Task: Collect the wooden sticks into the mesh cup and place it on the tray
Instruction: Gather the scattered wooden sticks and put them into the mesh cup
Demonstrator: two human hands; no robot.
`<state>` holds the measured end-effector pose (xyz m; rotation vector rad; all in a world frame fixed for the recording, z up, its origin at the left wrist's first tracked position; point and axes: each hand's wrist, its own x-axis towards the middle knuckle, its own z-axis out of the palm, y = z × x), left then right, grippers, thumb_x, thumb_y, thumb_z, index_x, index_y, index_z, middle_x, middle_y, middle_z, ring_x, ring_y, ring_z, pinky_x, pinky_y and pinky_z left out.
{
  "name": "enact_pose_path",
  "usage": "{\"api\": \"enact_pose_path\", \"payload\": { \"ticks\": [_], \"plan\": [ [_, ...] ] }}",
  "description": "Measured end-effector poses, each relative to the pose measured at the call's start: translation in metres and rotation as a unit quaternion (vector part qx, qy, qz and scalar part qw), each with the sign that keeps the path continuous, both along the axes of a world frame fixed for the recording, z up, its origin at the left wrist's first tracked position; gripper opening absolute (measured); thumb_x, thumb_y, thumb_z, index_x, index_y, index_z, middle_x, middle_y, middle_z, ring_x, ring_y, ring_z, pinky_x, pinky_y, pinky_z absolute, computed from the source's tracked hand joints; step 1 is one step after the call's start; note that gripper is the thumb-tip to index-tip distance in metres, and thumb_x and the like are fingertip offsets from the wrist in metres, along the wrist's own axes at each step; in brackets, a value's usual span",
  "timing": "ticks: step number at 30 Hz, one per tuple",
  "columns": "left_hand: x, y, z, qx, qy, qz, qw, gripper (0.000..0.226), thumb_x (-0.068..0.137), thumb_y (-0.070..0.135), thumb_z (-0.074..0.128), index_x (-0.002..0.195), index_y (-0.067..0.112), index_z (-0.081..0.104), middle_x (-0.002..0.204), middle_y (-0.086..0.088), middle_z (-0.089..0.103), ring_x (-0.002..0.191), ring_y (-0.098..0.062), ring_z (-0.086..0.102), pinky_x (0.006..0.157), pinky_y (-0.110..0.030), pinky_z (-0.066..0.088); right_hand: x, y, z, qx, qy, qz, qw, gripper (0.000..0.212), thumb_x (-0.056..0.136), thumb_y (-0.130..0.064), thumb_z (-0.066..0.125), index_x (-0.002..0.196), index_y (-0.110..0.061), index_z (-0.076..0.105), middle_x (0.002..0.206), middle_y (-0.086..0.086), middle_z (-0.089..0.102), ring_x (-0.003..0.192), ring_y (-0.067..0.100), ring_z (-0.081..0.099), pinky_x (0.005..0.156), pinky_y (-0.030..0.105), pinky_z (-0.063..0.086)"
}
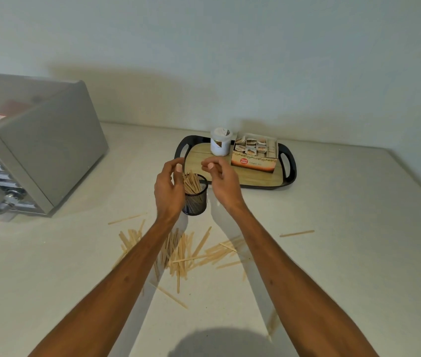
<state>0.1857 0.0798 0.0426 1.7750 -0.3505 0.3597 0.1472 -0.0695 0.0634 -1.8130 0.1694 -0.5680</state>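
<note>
The mesh cup [196,197] is a small black cylinder of perforated wire, standing upright on a pale, matte countertop [345,215]. A bundle of wooden sticks [191,182] stands in it, leaning slightly and projecting above the rim. The sticks are thin, flat, light-coloured strips with straight edges.

More loose sticks [186,251] lie scattered flat on the countertop in front of the cup, crossing one another in an irregular heap, with a few single sticks lying well apart to either side.

The tray [290,166] sits behind and to the right of the cup, near it. It has a black moulded rim with cut-out handles and a wood-grain base. On it stand a white lidded jar [220,143] and a printed cardboard box [254,157].

A grey metal appliance [49,150] with a smooth casing occupies the left side.

The left hand [169,188] is positioned at the left side of the cup, fingers curved around the bundle at rim level; whether it grips the cup or the sticks cannot be told. The right hand [221,177] hovers above and just right of the cup, fingers loosely curled, thumb and forefinger close together, with nothing visibly held.
</note>
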Motion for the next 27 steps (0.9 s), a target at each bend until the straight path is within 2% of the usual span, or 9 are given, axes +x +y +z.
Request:
{"api": "enact_pose_path", "payload": {
  "ticks": [4, 6, 8, 11, 14, 16, 18, 23, 27],
  "plan": [
    [0.002, 0.01, 0.002, -0.04, -0.002, 0.043, 0.998, 0.027, 0.118, 0.026, 0.045, 0.13, 0.021, 0.068, 0.124, 0.011, 0.074, 0.117, -0.008, 0.067, 0.102, -0.042, 0.059, -0.011, -0.024, 0.002, 0.104, -0.008, -0.033, 0.994, 0.021, 0.11, -0.003, 0.05, 0.122, -0.001, 0.066, 0.126, 0.01, 0.074, 0.115, 0.022, 0.075, 0.108, 0.037, 0.057],
    [0.001, 0.015, 0.001, -0.048, 0.005, 0.062, 0.997, 0.026, 0.118, 0.025, 0.045, 0.132, 0.021, 0.066, 0.123, 0.011, 0.075, 0.111, 0.002, 0.067, 0.093, -0.03, 0.06, -0.02, -0.038, 0.001, 0.135, -0.016, -0.052, 0.989, 0.02, 0.108, 0.0, 0.051, 0.119, 0.0, 0.068, 0.121, 0.013, 0.076, 0.111, 0.023, 0.077, 0.104, 0.036, 0.059],
    [-0.002, 0.02, -0.002, -0.048, 0.001, 0.076, 0.996, 0.026, 0.118, 0.025, 0.045, 0.134, 0.02, 0.065, 0.122, 0.01, 0.076, 0.097, 0.014, 0.066, 0.077, -0.008, 0.055, -0.032, -0.051, -0.002, 0.162, -0.021, -0.067, 0.984, 0.02, 0.105, 0.005, 0.052, 0.116, 0.002, 0.069, 0.117, 0.016, 0.077, 0.107, 0.025, 0.078, 0.1, 0.035, 0.062],
    [-0.012, 0.028, -0.01, -0.037, -0.002, 0.093, 0.995, 0.025, 0.117, 0.026, 0.045, 0.135, 0.025, 0.063, 0.118, 0.013, 0.077, 0.082, 0.018, 0.063, 0.07, 0.0, 0.049, -0.053, -0.074, -0.01, 0.168, -0.009, -0.095, 0.981, 0.021, 0.104, 0.007, 0.052, 0.112, 0.002, 0.071, 0.112, 0.017, 0.078, 0.102, 0.026, 0.08, 0.095, 0.036, 0.064],
    [-0.021, 0.043, -0.021, 0.006, 0.013, 0.12, 0.993, 0.024, 0.115, 0.022, 0.049, 0.133, 0.026, 0.065, 0.116, 0.014, 0.076, 0.094, 0.012, 0.066, 0.074, -0.005, 0.051, -0.083, -0.1, -0.024, 0.066, 0.053, -0.13, 0.988, 0.024, 0.105, 0.005, 0.05, 0.109, -0.003, 0.072, 0.107, 0.011, 0.079, 0.098, 0.023, 0.079, 0.096, 0.038, 0.063],
    [-0.022, 0.06, -0.032, 0.066, 0.039, 0.125, 0.989, 0.026, 0.11, 0.016, 0.056, 0.131, 0.02, 0.069, 0.121, 0.006, 0.076, 0.103, 0.001, 0.068, 0.09, -0.025, 0.059, -0.108, -0.12, -0.036, -0.081, 0.127, -0.161, 0.975, 0.032, 0.099, 0.01, 0.052, 0.107, -0.009, 0.076, 0.109, 0.007, 0.078, 0.103, 0.023, 0.075, 0.098, 0.038, 0.06],
    [-0.026, 0.079, -0.042, 0.142, 0.076, 0.131, 0.978, 0.028, 0.106, 0.011, 0.06, 0.13, 0.016, 0.073, 0.128, -0.002, 0.075, 0.116, -0.019, 0.069, 0.104, -0.041, 0.059, -0.134, -0.139, -0.048, -0.198, 0.205, -0.18, 0.941, 0.041, 0.092, 0.013, 0.054, 0.112, -0.015, 0.077, 0.12, 0.007, 0.075, 0.112, 0.028, 0.071, 0.1, 0.04, 0.057],
    [-0.057, 0.089, -0.052, 0.202, 0.079, 0.122, 0.969, 0.027, 0.103, 0.01, 0.06, 0.117, 0.022, 0.079, 0.117, 0.005, 0.08, 0.106, -0.016, 0.073, 0.093, -0.043, 0.064, -0.176, -0.161, -0.068, -0.326, 0.312, -0.141, 0.881, 0.037, 0.09, 0.005, 0.064, 0.115, -0.019, 0.075, 0.122, 0.008, 0.06, 0.119, 0.032, 0.06, 0.104, 0.051, 0.047],
    [-0.085, 0.057, -0.048, 0.295, 0.04, 0.03, 0.954, 0.025, 0.1, 0.019, 0.064, 0.119, 0.023, 0.079, 0.117, 0.004, 0.08, 0.116, -0.024, 0.064, 0.094, -0.044, 0.059, -0.186, -0.152, -0.071, -0.392, 0.322, -0.148, 0.849, 0.028, 0.092, -0.001, 0.066, 0.111, -0.021, 0.072, 0.114, 0.004, 0.061, 0.114, 0.028, 0.06, 0.1, 0.049, 0.045]
  ]
}}
